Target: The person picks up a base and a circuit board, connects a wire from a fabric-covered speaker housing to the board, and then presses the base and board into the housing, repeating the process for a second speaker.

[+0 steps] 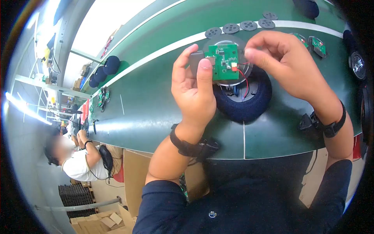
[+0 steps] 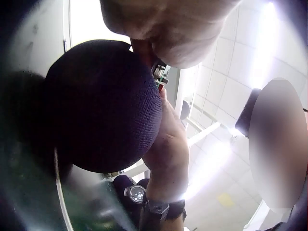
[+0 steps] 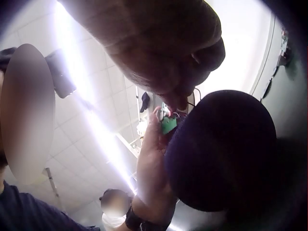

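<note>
In the head view my left hand holds a green circuit board with a dark grey block at its left edge, the thumb across the front. A small white-and-red connector sits on the board's right side. From there a red wire runs down into a round, dark blue fabric-covered housing, whose open top faces up. My right hand pinches a thin dark wire beside the connector with thumb and forefinger. Both wrist views show the housing's fabric side, with the board partly hidden behind fingers.
Behind the board lies a greyish round disc. Several dark discs with holes line the white strip. More circuit boards rest at the right back, dark blue housings at the left back. Another person sits at the left.
</note>
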Motion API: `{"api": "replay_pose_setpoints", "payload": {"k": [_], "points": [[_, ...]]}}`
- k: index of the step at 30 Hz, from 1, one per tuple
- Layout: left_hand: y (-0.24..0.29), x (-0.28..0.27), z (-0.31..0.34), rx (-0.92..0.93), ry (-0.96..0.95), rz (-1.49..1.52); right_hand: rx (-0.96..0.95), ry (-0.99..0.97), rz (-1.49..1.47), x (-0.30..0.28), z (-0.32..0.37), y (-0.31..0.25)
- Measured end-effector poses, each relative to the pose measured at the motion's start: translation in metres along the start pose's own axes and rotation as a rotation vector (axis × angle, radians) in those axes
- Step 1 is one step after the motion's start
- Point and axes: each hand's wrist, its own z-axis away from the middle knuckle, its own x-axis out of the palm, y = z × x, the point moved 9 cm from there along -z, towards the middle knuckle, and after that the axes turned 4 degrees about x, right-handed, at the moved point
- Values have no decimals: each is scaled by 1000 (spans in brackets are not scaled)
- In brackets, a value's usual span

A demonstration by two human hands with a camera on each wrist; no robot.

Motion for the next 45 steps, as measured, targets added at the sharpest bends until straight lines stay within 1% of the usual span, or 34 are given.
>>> {"api": "replay_pose_setpoints", "payload": {"k": [1, 4, 5, 7, 8, 10, 11, 13, 16, 19, 26, 28, 29, 31, 32, 34, 35, 36, 38, 39, 40, 42, 43, 45], "points": [[-6, -2, 0, -55, 3, -7, -8, -3, -27, -2, -1, 1], [-8, -4, -1, -66, 11, -4, -79, 28, -32, -9, -12, 15], [-7, -3, -1, -61, 7, -2, -83, 33, -29, -7, -13, 19], [-3, -2, 0, -6, -17, -36, -133, 78, -160, -7, -14, 20], [-2, -1, 0, -4, -16, -31, -134, 79, -155, -6, -14, 19], [2, 0, 1, 26, -36, -9, -202, 43, -253, -1, -12, 9], [2, 0, 2, 28, -33, -6, -204, 40, -249, -1, -12, 8], [6, 3, 2, 59, -46, 20, -184, -43, -227, 6, -10, 6], [5, 2, 2, 57, -56, 13, -207, -6, -240, 9, -7, 3], [2, 1, 2, 40, -50, -7, -146, -10, -249, 11, -8, 9], [7, 3, -1, 71, -67, 31, -141, -60, -337, 13, -10, 10], [7, 4, -1, 74, -132, -55, -174, -30, -368, 10, -9, 7], [6, 1, -2, 70, -111, -53, -166, -50, -362, 11, -9, 7], [10, 4, -6, 138, -177, -24, -286, -33, -204, 5, -6, -5], [7, 1, -7, 139, -158, -21, -285, -50, -195, 5, -6, -6], [13, 10, -7, 261, -290, 62, -389, -149, -213, 8, -1, -16], [13, 10, -7, 274, -334, 50, -402, -178, -196, 7, -1, -17], [12, 9, -8, 276, -323, 55, -400, -187, -187, 7, -1, -17], [18, 15, -6, 372, -401, -24, -437, -248, -168, 11, 4, -24], [17, 16, -6, 400, -427, -67, -416, -280, -110, 14, 6, -25], [18, 13, -7, 406, -414, -66, -432, -296, -72, 16, 8, -27], [18, 15, -8, 410, -465, -112, -507, -282, 137, 18, 10, -35], [16, 12, -10, 414, -452, -115, -511, -294, 142, 17, 10, -35], [5, 8, -15, 318, -475, 52, -625, -274, 338, 20, 13, -41]]}}
